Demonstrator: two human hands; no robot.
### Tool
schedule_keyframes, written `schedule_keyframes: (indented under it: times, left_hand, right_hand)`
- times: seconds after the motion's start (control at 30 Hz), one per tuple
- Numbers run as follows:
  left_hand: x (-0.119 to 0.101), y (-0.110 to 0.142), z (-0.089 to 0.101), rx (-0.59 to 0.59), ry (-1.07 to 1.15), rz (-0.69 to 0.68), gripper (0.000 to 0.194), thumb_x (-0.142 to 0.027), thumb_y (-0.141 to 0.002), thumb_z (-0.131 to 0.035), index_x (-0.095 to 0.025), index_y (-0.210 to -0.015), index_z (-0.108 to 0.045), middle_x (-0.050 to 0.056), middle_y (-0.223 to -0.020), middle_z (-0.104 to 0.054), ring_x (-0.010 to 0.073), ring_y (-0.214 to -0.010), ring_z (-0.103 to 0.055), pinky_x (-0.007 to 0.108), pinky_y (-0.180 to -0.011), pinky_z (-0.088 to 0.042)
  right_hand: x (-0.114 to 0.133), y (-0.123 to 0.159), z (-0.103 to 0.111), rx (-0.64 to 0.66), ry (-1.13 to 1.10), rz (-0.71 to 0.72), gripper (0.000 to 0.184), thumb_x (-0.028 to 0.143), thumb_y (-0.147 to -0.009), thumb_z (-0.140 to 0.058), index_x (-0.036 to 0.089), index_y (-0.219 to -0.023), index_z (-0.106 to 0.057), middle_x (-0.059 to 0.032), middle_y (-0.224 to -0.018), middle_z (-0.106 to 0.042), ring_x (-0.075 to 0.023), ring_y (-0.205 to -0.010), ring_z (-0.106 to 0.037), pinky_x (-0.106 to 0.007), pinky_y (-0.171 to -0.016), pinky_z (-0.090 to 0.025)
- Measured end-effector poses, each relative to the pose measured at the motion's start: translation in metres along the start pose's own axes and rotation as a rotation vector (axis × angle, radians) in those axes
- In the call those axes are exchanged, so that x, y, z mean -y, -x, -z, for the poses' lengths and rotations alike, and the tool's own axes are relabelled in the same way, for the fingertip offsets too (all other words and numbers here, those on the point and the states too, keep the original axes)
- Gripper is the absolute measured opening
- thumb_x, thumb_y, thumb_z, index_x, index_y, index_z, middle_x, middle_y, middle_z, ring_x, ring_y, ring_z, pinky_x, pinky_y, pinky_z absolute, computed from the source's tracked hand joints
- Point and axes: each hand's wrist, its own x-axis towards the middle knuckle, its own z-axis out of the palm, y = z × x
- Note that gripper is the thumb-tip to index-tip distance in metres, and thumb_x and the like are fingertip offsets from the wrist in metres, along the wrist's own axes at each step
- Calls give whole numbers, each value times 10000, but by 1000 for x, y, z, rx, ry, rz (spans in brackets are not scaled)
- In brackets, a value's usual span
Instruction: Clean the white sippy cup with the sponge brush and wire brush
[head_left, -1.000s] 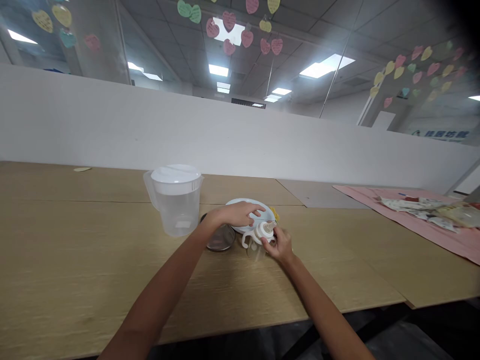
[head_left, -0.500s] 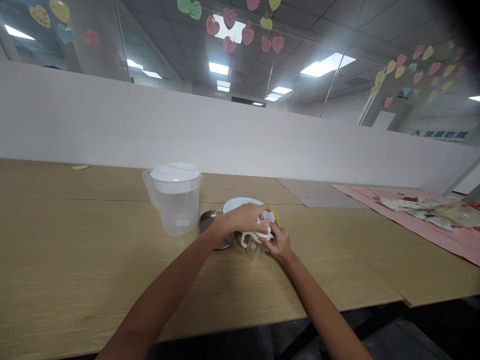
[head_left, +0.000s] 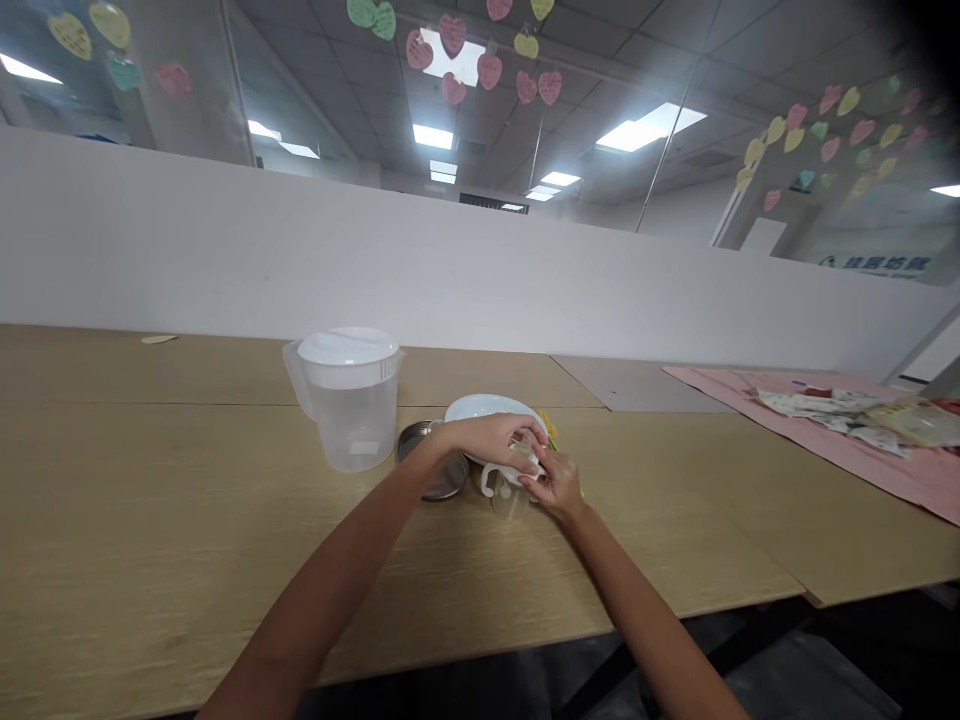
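Observation:
Both hands are on a small clear pot (head_left: 510, 503) with a curved white handle (head_left: 489, 480), just above or on the table in front of me. My left hand (head_left: 496, 440) arches over its top, fingers curled around a clear piece (head_left: 523, 452) there. On the pot's right side, my right hand (head_left: 556, 482) is closed, thumb and fingers pinching near the white rim. My fingers hide much of the upper part. Close behind stands a white dish (head_left: 480, 405), partly covered by my left hand. A round metal tray (head_left: 444, 482) lies left of the pot.
A lidded translucent pitcher (head_left: 356, 410) holding clear liquid stands to the left. Something yellow (head_left: 550, 424) shows beside the dish. At far right, a pink cloth (head_left: 720, 385) carries packets (head_left: 847, 415). A low white wall (head_left: 450, 280) backs the wooden table (head_left: 187, 520).
The view has shifted slightly. My left hand's fingers have lifted and curved a little more over the pot's top; my right hand keeps nearly the same grip.

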Motion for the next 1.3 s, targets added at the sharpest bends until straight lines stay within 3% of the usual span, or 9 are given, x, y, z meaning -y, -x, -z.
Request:
schedule_keyframes:
  times: [0.17, 0.27, 0.43, 0.53, 0.67, 0.83, 0.93, 1.07, 1.3]
  left_hand:
    - [3, -3, -6, -205, -191, 184, 633, -483, -589, -631, -224, -1131, -433, 36, -996, -519, 181, -867, -515, 262, -715, -406]
    - [3, 0, 0, -130, -213, 210, 648, -461, -564, -658, -230, -1135, -455, 24, -944, -532, 177, -838, -527, 263, -726, -405]
    - [-1, 6, 6, 18, -100, 39, 678, -227, -642, -603, -279, -1261, -330, 10, -1057, -532, 153, -936, -518, 234, -795, -391]
    - [-1, 4, 0, -38, -165, 92, 749, -363, -666, -586, -267, -1315, -226, 44, -1161, -482, 195, -1023, -479, 282, -856, -369]
    - [2, -2, -8, -182, -339, 246, 704, -528, -692, -493, -197, -1286, -309, 108, -1108, -506, 281, -1104, -403, 353, -870, -350]
    - [-1, 2, -1, 18, -257, 135, 808, -376, -681, -554, -266, -1347, -112, 44, -1058, -524, 200, -986, -482, 285, -828, -372]
    - [0, 5, 3, 34, -256, 96, 944, -351, -636, -612, -252, -1356, -10, 74, -1153, -478, 217, -1047, -452, 298, -856, -357]
    - [4, 6, 3, -65, -356, 159, 970, -477, -566, -657, -256, -1346, -124, 86, -1149, -481, 253, -1070, -432, 339, -884, -332]
    - [0, 7, 5, 56, -328, 160, 846, -444, -625, -600, -204, -1338, -215, 81, -1142, -503, 219, -1031, -463, 276, -852, -358]
  right_hand:
    - [5, -4, 3, 36, 14, -48, 427, 522, -803, -383, 168, -615, -529, -8, -483, -474, -116, -465, -434, -240, -469, -298]
    - [6, -4, 3, 54, 5, -50, 422, 534, -793, -395, 163, -647, -536, -11, -493, -487, -118, -475, -439, -241, -480, -305]
    - [3, 0, 0, 64, 1, -79, 435, 549, -773, -416, 143, -812, -569, -25, -550, -534, -131, -502, -467, -246, -497, -340]
    - [1, 2, -1, 76, -9, -102, 422, 546, -778, -402, 154, -780, -558, -24, -546, -530, -135, -502, -474, -248, -496, -348]
    - [2, 2, -2, 65, -11, -110, 411, 543, -779, -397, 160, -755, -543, -18, -533, -521, -132, -490, -471, -246, -495, -349]
    - [3, 2, -2, 78, -8, -152, 413, 552, -761, -415, 160, -758, -543, -14, -535, -506, -132, -496, -463, -241, -490, -341]
    - [3, 3, -3, 86, -6, -168, 415, 554, -753, -423, 157, -764, -544, -22, -555, -517, -134, -517, -468, -241, -505, -350]
    - [2, 4, -4, 92, 9, -187, 400, 543, -760, -413, 164, -722, -534, -16, -541, -504, -129, -511, -456, -236, -502, -342]
    - [1, 3, -3, 109, 2, -149, 408, 549, -758, -414, 160, -743, -537, -11, -544, -508, -121, -497, -452, -234, -494, -331]
